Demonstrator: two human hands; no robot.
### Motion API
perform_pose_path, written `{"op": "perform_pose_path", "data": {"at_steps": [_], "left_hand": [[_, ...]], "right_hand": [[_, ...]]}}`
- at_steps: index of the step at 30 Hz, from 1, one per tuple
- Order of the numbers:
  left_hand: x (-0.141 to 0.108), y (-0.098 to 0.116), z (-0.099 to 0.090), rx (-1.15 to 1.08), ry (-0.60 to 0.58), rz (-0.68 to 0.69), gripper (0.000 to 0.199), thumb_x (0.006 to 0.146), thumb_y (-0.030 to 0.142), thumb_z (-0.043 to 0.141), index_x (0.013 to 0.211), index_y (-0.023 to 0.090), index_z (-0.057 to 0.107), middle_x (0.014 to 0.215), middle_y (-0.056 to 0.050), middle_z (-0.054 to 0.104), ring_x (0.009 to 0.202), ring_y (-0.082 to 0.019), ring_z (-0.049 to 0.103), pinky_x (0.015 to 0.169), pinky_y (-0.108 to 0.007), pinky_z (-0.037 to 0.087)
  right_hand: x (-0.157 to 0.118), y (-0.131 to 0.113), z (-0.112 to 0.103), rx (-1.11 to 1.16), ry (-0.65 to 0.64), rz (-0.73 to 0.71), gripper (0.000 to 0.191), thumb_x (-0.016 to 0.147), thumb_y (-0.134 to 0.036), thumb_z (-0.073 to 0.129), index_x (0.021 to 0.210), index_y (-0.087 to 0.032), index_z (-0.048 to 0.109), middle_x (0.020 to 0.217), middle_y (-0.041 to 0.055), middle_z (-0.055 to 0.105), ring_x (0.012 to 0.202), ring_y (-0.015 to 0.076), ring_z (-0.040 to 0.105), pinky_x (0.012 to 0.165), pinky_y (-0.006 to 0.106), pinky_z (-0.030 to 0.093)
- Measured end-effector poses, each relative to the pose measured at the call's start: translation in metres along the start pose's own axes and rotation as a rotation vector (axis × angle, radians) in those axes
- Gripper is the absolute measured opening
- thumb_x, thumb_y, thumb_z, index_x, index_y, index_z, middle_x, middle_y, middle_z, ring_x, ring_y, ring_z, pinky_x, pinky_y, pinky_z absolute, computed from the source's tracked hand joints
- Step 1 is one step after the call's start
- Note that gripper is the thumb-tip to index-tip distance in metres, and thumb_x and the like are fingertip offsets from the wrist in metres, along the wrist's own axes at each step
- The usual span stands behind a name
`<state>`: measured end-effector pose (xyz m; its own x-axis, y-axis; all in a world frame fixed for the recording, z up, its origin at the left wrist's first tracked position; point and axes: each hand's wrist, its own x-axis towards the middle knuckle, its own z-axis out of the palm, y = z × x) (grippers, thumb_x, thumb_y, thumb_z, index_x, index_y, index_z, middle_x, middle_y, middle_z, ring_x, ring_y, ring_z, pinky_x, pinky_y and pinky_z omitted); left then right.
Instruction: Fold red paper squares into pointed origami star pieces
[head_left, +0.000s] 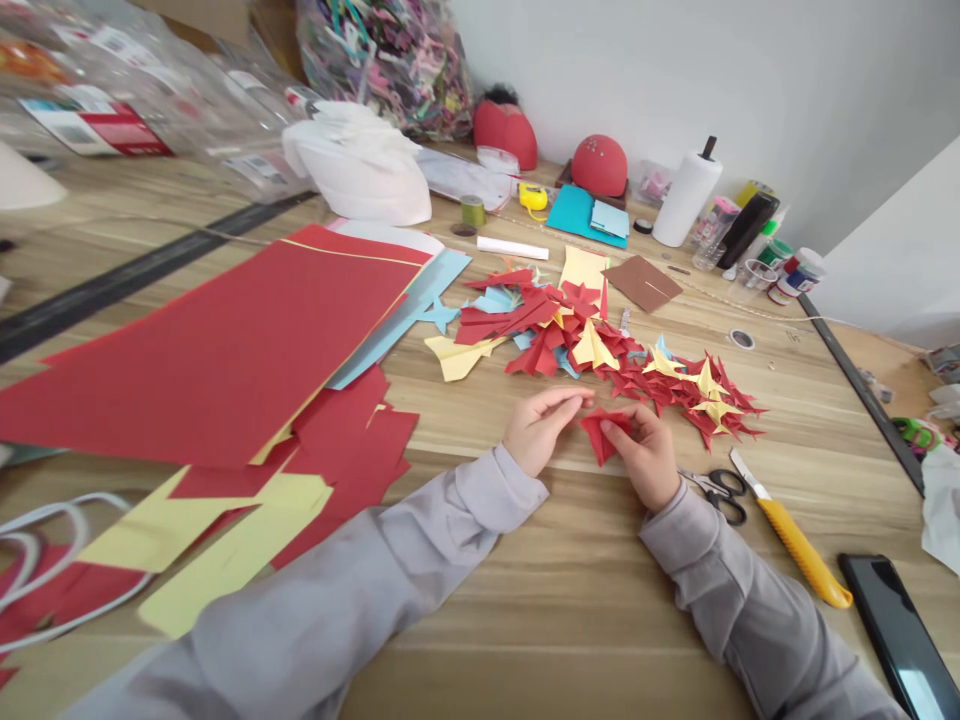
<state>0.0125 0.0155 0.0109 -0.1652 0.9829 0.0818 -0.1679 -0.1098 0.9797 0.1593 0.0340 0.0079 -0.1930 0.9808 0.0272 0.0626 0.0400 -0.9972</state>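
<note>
Grey sleeves (360, 580) | left hand (538, 430) and right hand (643, 457) together, pinching folded red paper (602, 433) | risk: drifting right onto yellow utility knife (791, 530) blade

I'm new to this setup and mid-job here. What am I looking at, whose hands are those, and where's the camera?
There's no machine here. These are a person's two bare hands, seen from a single camera worn on their head, looking forward and down. The right hand holds a folded red paper, and the left hand is right beside it. On the wooden table lie red sheets, a heap of folded red, yellow and blue paper, scissors and a yellow craft knife.
</note>
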Motion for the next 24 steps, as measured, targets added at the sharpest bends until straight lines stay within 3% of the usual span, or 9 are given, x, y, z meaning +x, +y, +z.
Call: {"op": "perform_pose_path", "data": {"at_steps": [3, 10, 16, 24], "left_hand": [[0.0021, -0.0027, 0.0007, -0.028, -0.006, -0.074, 0.026, 0.072, 0.034, 0.064, 0.086, 0.014, 0.07, 0.088, -0.007, 0.07, 0.086, -0.02, 0.064, 0.072, -0.03, 0.053], [0.0006, -0.0029, 0.0028, 0.006, -0.084, -0.05, 0.027, 0.072, 0.036, 0.064, 0.086, 0.013, 0.069, 0.091, -0.007, 0.069, 0.077, -0.018, 0.064, 0.06, -0.026, 0.054], [-0.001, -0.0049, 0.0036, -0.005, -0.136, -0.081, 0.03, 0.072, 0.037, 0.064, 0.09, 0.012, 0.068, 0.09, -0.008, 0.069, 0.075, -0.017, 0.063, 0.063, -0.027, 0.054], [-0.0011, -0.0044, 0.0009, 0.147, -0.155, 0.104, 0.025, 0.079, 0.032, 0.059, 0.09, 0.014, 0.071, 0.086, -0.009, 0.065, 0.084, -0.018, 0.06, 0.072, -0.029, 0.05]], "right_hand": [[0.0002, -0.0002, -0.0004, 0.015, -0.004, 0.005, 0.025, 0.067, -0.039, 0.069, 0.072, -0.019, 0.056, 0.062, -0.0021, 0.057, 0.052, 0.0108, 0.05, 0.048, 0.024, 0.042], [0.0005, 0.0045, -0.0024, 0.003, -0.007, -0.028, 0.026, 0.069, -0.041, 0.068, 0.074, -0.019, 0.054, 0.067, -0.0004, 0.059, 0.057, 0.0119, 0.053, 0.052, 0.025, 0.046], [0.0004, 0.006, -0.0027, -0.001, -0.032, -0.058, 0.023, 0.07, -0.038, 0.068, 0.073, -0.018, 0.056, 0.069, 0.0016, 0.061, 0.062, 0.0141, 0.056, 0.058, 0.028, 0.047], [0.0009, 0.0027, -0.0027, 0.009, -0.048, -0.089, 0.021, 0.07, -0.037, 0.068, 0.076, -0.019, 0.058, 0.071, 0.0008, 0.062, 0.064, 0.0143, 0.057, 0.061, 0.028, 0.049]]}}
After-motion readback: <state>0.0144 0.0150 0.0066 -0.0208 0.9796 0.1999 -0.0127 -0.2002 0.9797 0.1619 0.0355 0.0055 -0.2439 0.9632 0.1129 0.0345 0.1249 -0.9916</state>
